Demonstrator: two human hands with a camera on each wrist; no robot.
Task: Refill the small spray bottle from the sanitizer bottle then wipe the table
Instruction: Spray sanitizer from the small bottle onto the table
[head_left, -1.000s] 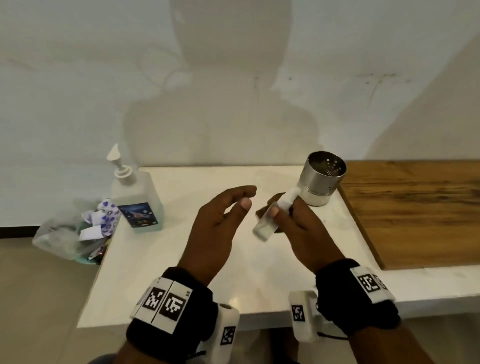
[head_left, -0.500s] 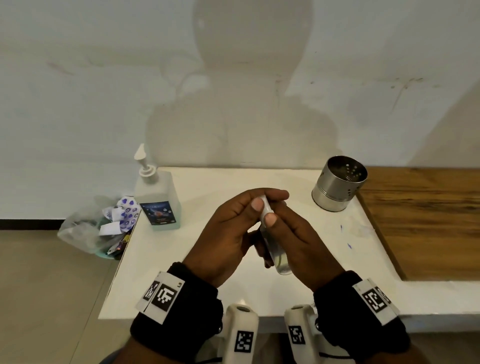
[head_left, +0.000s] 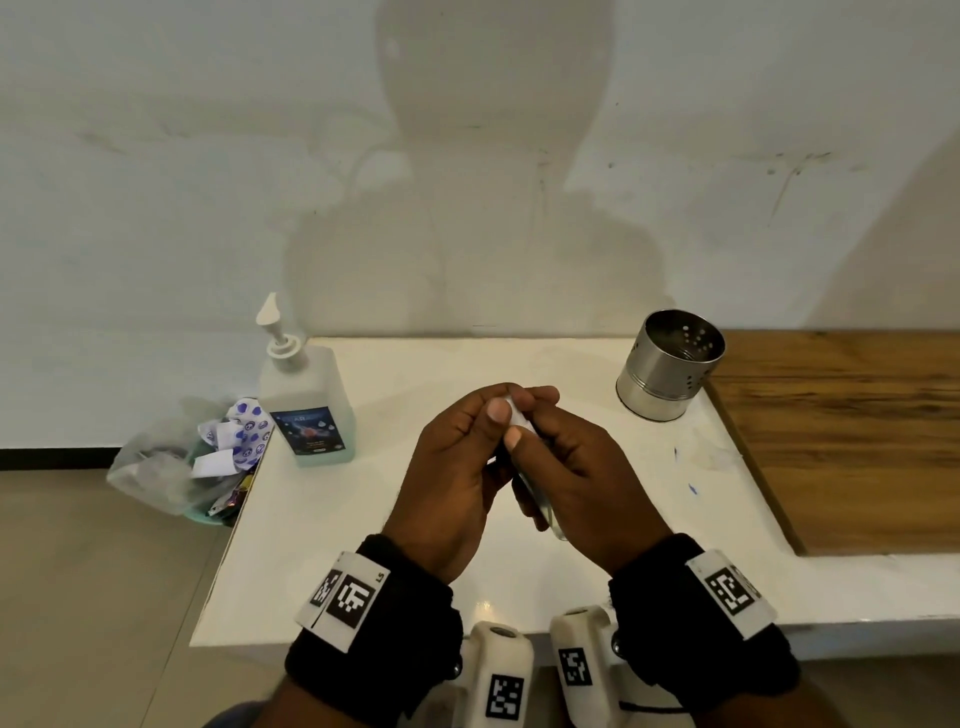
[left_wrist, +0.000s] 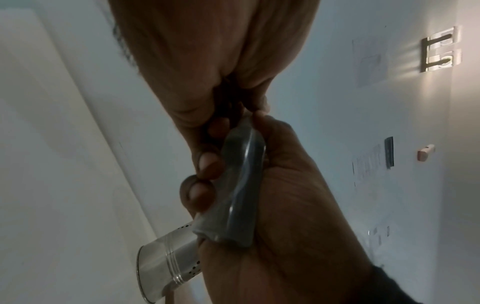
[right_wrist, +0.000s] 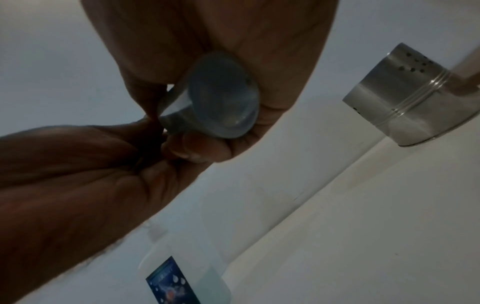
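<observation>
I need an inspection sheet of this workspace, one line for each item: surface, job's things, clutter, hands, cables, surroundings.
Surface: white table with small blue marks; wooden board at its right.
Job's things: small spray bottle held above the table; sanitizer bottle upright at the left rear.
Clutter: perforated steel cup at the right rear.
Hands: right hand grips the bottle body; left hand pinches its top.
Cables: nothing seen.
Surroundings: waste bin with a plastic bag of wrappers on the floor at the left; pale wall.

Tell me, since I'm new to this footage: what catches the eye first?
Both hands meet mid-table: the right hand holds the small spray bottle while the left hand pinches its top. The sanitizer bottle stands at the far left, and a perforated steel cup at the far right.
</observation>
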